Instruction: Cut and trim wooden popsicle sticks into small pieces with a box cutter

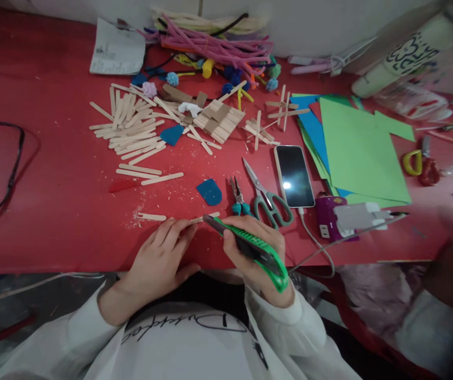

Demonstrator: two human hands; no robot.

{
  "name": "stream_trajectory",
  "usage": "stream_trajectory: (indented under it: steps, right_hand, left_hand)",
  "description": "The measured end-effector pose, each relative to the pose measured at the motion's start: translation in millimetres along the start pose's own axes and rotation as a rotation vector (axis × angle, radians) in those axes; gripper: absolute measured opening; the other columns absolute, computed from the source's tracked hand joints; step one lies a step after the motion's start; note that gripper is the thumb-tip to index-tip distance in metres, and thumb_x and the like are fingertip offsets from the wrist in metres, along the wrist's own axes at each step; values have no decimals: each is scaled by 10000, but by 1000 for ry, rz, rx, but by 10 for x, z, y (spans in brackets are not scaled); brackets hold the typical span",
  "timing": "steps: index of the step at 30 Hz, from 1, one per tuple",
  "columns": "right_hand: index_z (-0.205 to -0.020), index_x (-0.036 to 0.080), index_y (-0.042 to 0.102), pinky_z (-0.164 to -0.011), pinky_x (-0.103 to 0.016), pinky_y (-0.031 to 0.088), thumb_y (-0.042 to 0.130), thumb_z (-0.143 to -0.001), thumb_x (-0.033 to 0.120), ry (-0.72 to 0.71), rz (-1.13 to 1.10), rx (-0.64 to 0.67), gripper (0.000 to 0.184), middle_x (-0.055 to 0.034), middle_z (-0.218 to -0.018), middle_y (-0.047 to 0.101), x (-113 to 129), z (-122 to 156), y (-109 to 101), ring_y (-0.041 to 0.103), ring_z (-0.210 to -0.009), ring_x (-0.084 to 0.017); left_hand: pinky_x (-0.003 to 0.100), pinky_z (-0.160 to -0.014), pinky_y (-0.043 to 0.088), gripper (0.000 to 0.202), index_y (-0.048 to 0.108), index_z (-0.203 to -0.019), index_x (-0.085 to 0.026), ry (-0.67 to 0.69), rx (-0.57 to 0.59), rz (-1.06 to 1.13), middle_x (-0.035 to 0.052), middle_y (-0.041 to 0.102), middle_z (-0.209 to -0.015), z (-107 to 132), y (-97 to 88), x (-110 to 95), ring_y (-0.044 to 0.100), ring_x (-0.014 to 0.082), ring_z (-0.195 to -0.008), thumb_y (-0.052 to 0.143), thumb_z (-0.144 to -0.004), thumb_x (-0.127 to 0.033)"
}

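My right hand [256,248] is closed around a green utility knife [250,245], whose tip points left onto a wooden craft stick [205,217] lying at the near edge of the red table [52,174]. My left hand [163,253] rests with its fingers pressed flat on that same stick, holding it down just left of the blade. A short piece of stick [151,217] and wood shavings lie to the left of my fingers.
Behind my hands lie small pliers [237,198], scissors [268,195], a blue cut-out [209,191] and a phone [294,176] on a cable. A pile of sticks [135,132], pipe cleaners [218,45] and coloured paper sheets [357,148] fill the back. A black cable [10,174] loops at left.
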State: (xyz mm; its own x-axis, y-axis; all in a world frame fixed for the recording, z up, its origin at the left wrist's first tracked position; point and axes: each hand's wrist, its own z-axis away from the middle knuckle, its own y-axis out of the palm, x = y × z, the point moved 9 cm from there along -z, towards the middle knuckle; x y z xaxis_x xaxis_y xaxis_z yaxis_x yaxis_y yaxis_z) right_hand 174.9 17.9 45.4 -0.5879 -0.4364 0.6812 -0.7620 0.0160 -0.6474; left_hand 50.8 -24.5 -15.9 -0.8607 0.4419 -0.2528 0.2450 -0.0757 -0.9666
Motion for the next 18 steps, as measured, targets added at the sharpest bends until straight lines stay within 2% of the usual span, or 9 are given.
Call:
stream_trajectory:
  steps: [3,8,10,13,15,18]
  right_hand:
    - [-866,205,602,-618,-248,500,569,-751,106,-20,1,7,156,-5,-735,650,13,11,3,605,-637,-125]
    - [-867,211,606,-720,-322,505,584,-734,115,-9,-37,-8,166,-42,-821,619,-8,-6,3,598,-770,-164]
    - [-913,220,595,-747,-353,503,595,-722,114,-6,-119,-41,218,-48,-870,612,-7,-15,-12,594,-822,-182]
    - [-958,234,566,-763,-398,510,624,-733,170,-19,-372,-135,241,-46,-890,614,-1,-20,-46,605,-867,-209]
    - [-917,236,548,-718,-408,526,618,-773,287,-15,-563,-214,168,-35,-824,598,-22,-19,-47,616,-797,-205]
    - [-769,240,488,-522,-328,496,552,-816,408,7,-757,-336,185,27,-628,479,-74,-10,-13,539,-539,-141]
  left_hand:
    - [415,-917,447,627,434,-1305,-123,-49,-46,-22,139,547,-1193,36,-12,-17,487,295,-1103,601,-764,-394]
    - [396,-889,459,623,440,-1296,-74,-45,-61,-32,163,552,-1190,10,2,-85,511,289,-1064,591,-771,-373]
    - [406,-894,455,604,448,-1291,-68,-51,-69,-33,172,557,-1186,-5,-1,-79,513,296,-1071,571,-786,-377]
    - [412,-903,453,572,458,-1289,-77,-41,-83,-29,173,562,-1195,-6,0,-76,516,298,-1083,533,-813,-385]
    - [409,-908,454,559,465,-1287,-92,-43,-91,-18,165,565,-1201,3,5,-65,518,294,-1089,525,-817,-389]
    - [410,-916,455,574,452,-1306,-122,-63,-91,14,152,567,-1203,16,22,-41,513,292,-1106,535,-807,-393]
